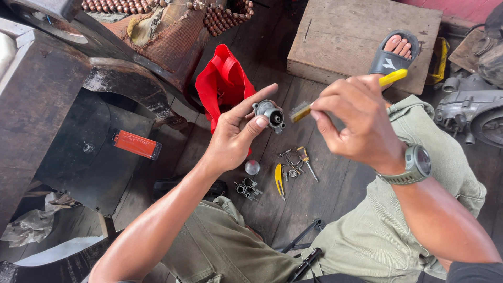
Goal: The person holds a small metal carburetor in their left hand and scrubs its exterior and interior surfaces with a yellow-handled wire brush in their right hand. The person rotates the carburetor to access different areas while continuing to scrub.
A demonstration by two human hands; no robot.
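Note:
My left hand holds up a small grey metal carburettor part between thumb and fingers. My right hand, with a grey wristwatch on it, grips a yellow-handled brush; the bristle end sits right beside the part. Below on the wooden floor lie a small metal dome, a grey carburettor body, a yellow-handled tool, springs and small screws.
A red cloth bag lies behind my left hand. A red rectangular box rests on a dark metal surface at left. A wooden block with my sandalled foot is ahead. Engine parts stand at right.

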